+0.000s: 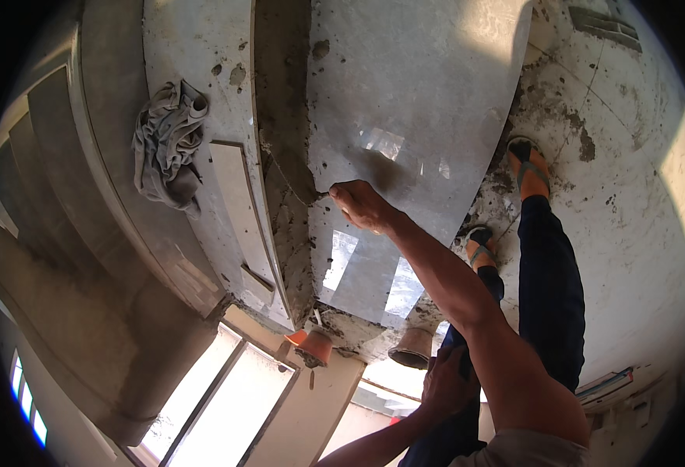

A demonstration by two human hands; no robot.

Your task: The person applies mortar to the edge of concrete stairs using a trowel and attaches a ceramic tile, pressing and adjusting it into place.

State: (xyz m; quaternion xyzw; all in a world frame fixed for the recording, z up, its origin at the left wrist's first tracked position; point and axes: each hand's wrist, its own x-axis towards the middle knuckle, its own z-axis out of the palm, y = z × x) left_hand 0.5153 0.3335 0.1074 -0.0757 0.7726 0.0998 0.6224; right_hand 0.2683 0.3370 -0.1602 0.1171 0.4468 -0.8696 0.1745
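My right hand (362, 206) is closed in a pinch above the left edge of a large grey, glossy slab (420, 93). A thin dark string-like thing (319, 196) pokes out of its fingertips, over a mortar-smeared recess (284, 187) along the slab. What its curled fingers cover is hidden. Lower down, my left hand (445, 383) lies against my dark trouser leg, near the knee. Its fingers are partly hidden, and a dark patch beside them cannot be made out.
A crumpled grey cloth (167, 148) and a long narrow tile strip (237, 194) lie on the ledge at left. An orange container (313, 348) and a mortar-stained bucket (412, 348) stand beyond the slab's lower end. My sandalled feet (529, 167) are on the dirty floor at right.
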